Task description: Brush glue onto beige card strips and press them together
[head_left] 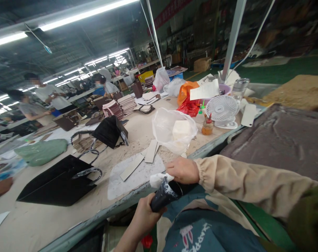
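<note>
Two hands met just off the near edge of the bench [43, 217]. The left hand [144, 215] had its fingers closed round the lower end of a glossy black rolled piece smeared with white [164, 196]. The right hand [184, 170] pinched a crumpled white cloth [157, 179] against the roll's upper end. The roll looked light and fairly stiff but slick where smeared, so the dry lower end seemed the safer hold.

Just beyond the fingers, pale card strips [132, 167] lay on a white-stained patch. Left of them was a flat black paper bag with looped handles [59, 183]. Further off sat a clear plastic bag [172, 131] and a small white desk fan [222, 109], with other people working well beyond.
</note>
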`<state>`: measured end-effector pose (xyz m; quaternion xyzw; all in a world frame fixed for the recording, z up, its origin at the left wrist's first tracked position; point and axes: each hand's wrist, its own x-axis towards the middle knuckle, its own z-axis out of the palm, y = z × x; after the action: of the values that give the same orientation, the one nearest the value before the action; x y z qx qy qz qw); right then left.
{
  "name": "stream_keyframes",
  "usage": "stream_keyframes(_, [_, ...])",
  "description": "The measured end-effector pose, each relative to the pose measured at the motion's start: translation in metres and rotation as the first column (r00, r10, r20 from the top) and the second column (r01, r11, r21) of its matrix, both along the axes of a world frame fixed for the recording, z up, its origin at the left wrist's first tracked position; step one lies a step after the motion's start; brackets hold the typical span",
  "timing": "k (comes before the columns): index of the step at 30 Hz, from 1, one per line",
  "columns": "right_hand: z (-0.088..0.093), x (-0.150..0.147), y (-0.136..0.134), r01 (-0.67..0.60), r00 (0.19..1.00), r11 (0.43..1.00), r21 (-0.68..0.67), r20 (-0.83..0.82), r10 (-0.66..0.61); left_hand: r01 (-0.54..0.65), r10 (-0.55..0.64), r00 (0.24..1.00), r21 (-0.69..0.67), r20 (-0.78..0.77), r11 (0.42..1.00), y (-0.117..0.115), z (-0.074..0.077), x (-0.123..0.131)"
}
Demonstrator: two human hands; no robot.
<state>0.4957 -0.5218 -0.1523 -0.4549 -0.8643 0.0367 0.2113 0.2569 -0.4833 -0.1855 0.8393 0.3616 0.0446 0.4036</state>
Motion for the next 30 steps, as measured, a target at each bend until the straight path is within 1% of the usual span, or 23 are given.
stream_keyframes(2, [-0.003,-0.002,-0.002,-0.001,0.995,1.0,-0.024,-0.099,-0.002,0.011,-0.012,1.0,0.046,0.006,0.999,0.0,0.001,-0.002])
stream_keyframes(4, [-0.004,-0.004,-0.004,0.004,0.98,0.999,-0.038,-0.198,-0.012,0.002,-0.004,1.0,0.147,0.013,0.989,0.001,0.0,-0.004])
stream_keyframes(6, [-0.005,-0.005,-0.005,0.025,0.967,0.998,-0.055,-0.25,-0.038,-0.006,0.006,1.0,0.26,0.0,0.966,0.003,-0.003,-0.006])
stream_keyframes(9, [-0.009,-0.007,-0.008,0.073,0.953,0.991,-0.115,-0.285,-0.103,0.015,0.003,0.999,0.4,-0.044,0.916,0.008,-0.007,-0.009])
stream_keyframes(11, [-0.015,-0.01,-0.012,0.115,0.928,0.975,-0.187,-0.329,-0.173,0.03,0.003,0.998,0.501,-0.065,0.865,0.012,-0.01,-0.011])
stream_keyframes(12, [-0.018,-0.013,-0.015,0.142,0.906,0.962,-0.233,-0.36,-0.221,0.035,0.002,0.998,0.558,-0.066,0.829,0.013,-0.011,-0.012])
stream_keyframes(15, [-0.028,-0.022,-0.022,0.2,0.809,0.891,-0.407,-0.444,-0.384,0.048,-0.011,0.998,0.707,-0.058,0.705,0.017,-0.014,-0.014])
stream_keyframes(16, [-0.032,-0.025,-0.023,0.212,0.778,0.864,-0.456,-0.456,-0.432,0.053,-0.012,0.998,0.736,-0.06,0.675,0.019,-0.015,-0.014])
stream_keyframes(17, [-0.035,-0.027,-0.024,0.226,0.756,0.845,-0.484,-0.461,-0.466,0.053,-0.005,0.998,0.751,-0.065,0.659,0.02,-0.015,-0.013])
stream_keyframes(18, [-0.038,-0.028,-0.024,0.238,0.748,0.842,-0.484,-0.462,-0.476,0.049,0.008,0.997,0.751,-0.072,0.659,0.021,-0.014,-0.011])
stream_keyframes(19, [-0.041,-0.027,-0.024,0.248,0.755,0.857,-0.452,-0.464,-0.463,0.038,0.029,0.997,0.736,-0.078,0.676,0.022,-0.012,-0.009])
stream_keyframes(20, [-0.042,-0.025,-0.022,0.257,0.776,0.884,-0.391,-0.462,-0.429,0.026,0.049,0.995,0.7,-0.087,0.714,0.022,-0.009,-0.006])
stream_keyframes(21, [-0.042,-0.022,-0.02,0.256,0.807,0.916,-0.308,-0.453,-0.378,0.019,0.056,0.994,0.635,-0.098,0.772,0.023,-0.005,-0.003])
stream_keyframes(22, [-0.041,-0.018,-0.018,0.239,0.844,0.945,-0.222,-0.434,-0.315,0.024,0.042,0.993,0.537,-0.111,0.843,0.023,0.0,0.001])
stream_keyframes(23, [-0.039,-0.013,-0.016,0.203,0.88,0.968,-0.147,-0.406,-0.246,0.051,-0.001,0.992,0.403,-0.123,0.914,0.023,0.005,0.004])
stream_keyframes(24, [-0.035,-0.009,-0.014,0.152,0.914,0.984,-0.088,-0.367,-0.174,0.098,-0.07,0.99,0.237,-0.123,0.966,0.022,0.01,0.008])
stream_keyframes(25, [-0.031,-0.006,-0.012,0.097,0.942,0.994,-0.045,-0.319,-0.107,0.159,-0.153,0.983,0.059,-0.103,0.986,0.021,0.014,0.011])
stream_keyframes(26, [-0.025,-0.003,-0.01,0.042,0.964,0.999,-0.017,-0.261,-0.045,0.221,-0.229,0.971,-0.107,-0.065,0.969,0.02,0.017,0.014])
stream_keyframes(27, [-0.019,-0.002,-0.008,-0.005,0.98,1.0,-0.001,-0.2,0.005,0.264,-0.276,0.961,-0.232,-0.021,0.936,0.018,0.019,0.016])
stream_keyframes(28, [-0.013,-0.001,-0.007,-0.034,0.989,0.999,0.007,-0.142,0.035,0.275,-0.285,0.959,-0.301,0.011,0.913,0.017,0.018,0.018])
stream_keyframes(29, [-0.008,-0.001,-0.006,-0.045,0.995,0.999,0.011,-0.091,0.045,0.25,-0.256,0.966,-0.308,0.021,0.918,0.014,0.016,0.02])
stream_keyframes(30, [-0.003,-0.001,-0.005,-0.046,0.998,0.999,0.008,-0.053,0.046,0.199,-0.203,0.979,-0.261,0.013,0.945,0.012,0.014,0.021])
